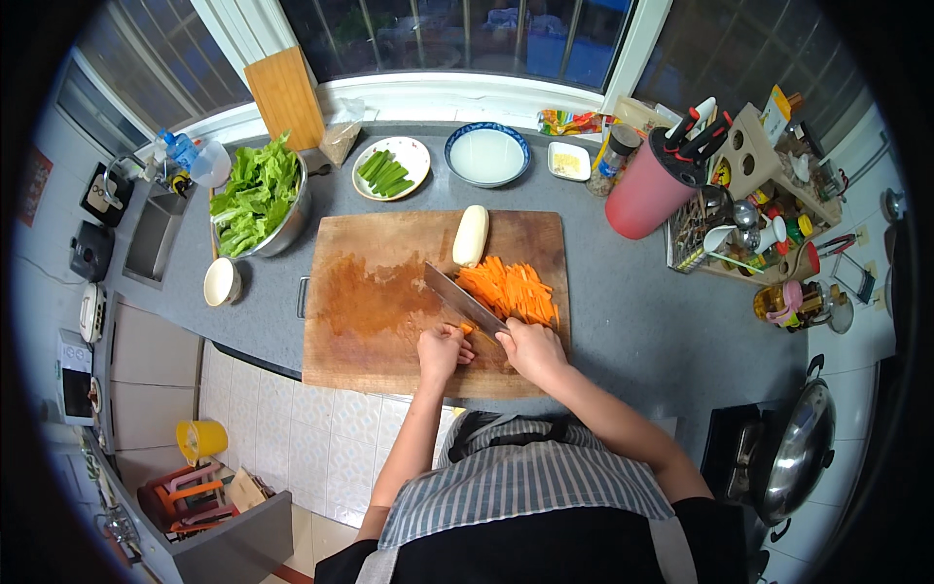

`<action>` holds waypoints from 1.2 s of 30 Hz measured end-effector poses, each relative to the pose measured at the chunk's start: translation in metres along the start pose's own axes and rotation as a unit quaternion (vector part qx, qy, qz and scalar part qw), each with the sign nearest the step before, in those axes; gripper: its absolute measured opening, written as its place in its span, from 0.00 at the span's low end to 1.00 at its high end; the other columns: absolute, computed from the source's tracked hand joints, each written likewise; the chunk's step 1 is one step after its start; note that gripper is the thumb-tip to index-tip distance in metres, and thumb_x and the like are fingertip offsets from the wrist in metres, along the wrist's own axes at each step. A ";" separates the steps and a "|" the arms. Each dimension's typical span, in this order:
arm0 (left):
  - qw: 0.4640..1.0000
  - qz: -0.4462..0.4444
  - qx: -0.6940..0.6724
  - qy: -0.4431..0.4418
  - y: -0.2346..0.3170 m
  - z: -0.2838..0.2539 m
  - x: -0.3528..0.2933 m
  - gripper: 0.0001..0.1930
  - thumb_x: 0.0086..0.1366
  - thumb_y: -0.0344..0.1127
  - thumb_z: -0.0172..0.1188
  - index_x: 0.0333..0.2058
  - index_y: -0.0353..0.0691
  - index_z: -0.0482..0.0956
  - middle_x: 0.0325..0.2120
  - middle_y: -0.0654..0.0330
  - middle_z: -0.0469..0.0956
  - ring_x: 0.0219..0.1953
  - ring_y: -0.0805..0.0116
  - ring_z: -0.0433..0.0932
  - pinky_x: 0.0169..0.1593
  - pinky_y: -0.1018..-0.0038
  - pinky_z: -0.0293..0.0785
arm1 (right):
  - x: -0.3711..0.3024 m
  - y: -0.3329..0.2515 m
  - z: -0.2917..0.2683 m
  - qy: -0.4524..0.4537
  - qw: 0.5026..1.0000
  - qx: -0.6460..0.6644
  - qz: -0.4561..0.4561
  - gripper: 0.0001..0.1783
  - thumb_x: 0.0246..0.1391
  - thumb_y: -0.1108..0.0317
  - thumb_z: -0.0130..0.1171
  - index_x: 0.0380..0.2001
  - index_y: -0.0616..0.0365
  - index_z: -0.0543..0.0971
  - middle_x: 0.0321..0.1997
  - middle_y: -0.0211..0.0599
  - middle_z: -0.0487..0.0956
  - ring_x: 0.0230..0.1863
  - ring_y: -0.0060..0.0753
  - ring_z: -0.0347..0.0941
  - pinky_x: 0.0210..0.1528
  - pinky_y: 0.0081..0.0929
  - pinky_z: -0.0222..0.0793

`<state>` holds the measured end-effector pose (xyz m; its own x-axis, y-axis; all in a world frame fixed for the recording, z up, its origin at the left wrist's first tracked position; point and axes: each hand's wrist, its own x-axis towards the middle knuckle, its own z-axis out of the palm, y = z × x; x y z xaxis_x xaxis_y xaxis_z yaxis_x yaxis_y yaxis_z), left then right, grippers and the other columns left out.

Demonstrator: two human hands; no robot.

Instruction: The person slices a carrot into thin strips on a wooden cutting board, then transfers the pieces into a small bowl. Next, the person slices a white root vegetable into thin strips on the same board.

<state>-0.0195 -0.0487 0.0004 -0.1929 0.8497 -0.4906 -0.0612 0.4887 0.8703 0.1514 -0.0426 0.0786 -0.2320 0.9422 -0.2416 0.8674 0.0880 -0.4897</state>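
Over the brown wooden board (365, 352), the right hand (534, 348) grips a broad steel cleaver (463, 298) slantwise; the left hand (443, 352), fingers curled, holds a small orange carrot piece (466, 328) beside the blade.

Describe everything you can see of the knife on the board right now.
The knife has a broad, flat, dark grey blade that looks like metal. The right hand grips it at the near end, hiding the handle. The blade slants over the wooden cutting board, its far end pointing forward and left. Cut carrot strips lie along its right side. Whether its edge touches the board is unclear.
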 end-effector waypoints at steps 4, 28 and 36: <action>0.999 0.009 0.042 0.010 0.001 0.004 0.000 0.08 0.62 0.28 0.54 0.27 0.29 0.73 0.17 0.54 0.77 0.14 0.67 0.77 0.17 0.76 0.74 | -0.005 -0.003 -0.002 -0.016 0.999 -0.021 -0.018 0.14 0.59 0.58 0.50 0.32 0.59 0.75 0.26 0.51 0.79 0.32 0.56 0.77 0.38 0.49 0.72; 0.913 0.258 0.250 0.193 0.023 0.013 -0.011 0.06 0.53 0.31 0.59 0.22 0.36 0.74 0.19 0.55 0.76 0.23 0.57 0.77 0.29 0.65 0.73 | -0.002 0.008 -0.009 0.024 0.996 0.079 0.027 0.17 0.57 0.55 0.52 0.31 0.61 0.75 0.28 0.53 0.78 0.35 0.57 0.76 0.39 0.49 0.71; 0.773 0.431 0.409 0.222 0.022 0.034 0.007 0.04 0.56 0.27 0.56 0.29 0.37 0.71 0.29 0.52 0.70 0.34 0.51 0.69 0.37 0.60 0.66 | 0.000 0.023 -0.017 0.087 0.963 0.252 0.027 0.19 0.58 0.56 0.53 0.30 0.65 0.75 0.27 0.55 0.78 0.33 0.57 0.75 0.36 0.45 0.69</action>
<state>0.0111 -0.0256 0.0148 -0.1446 0.8665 0.4777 0.8824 -0.1055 0.4585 0.1792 -0.0350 0.0815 -0.0768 0.9848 -0.1561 0.5420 -0.0901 -0.8356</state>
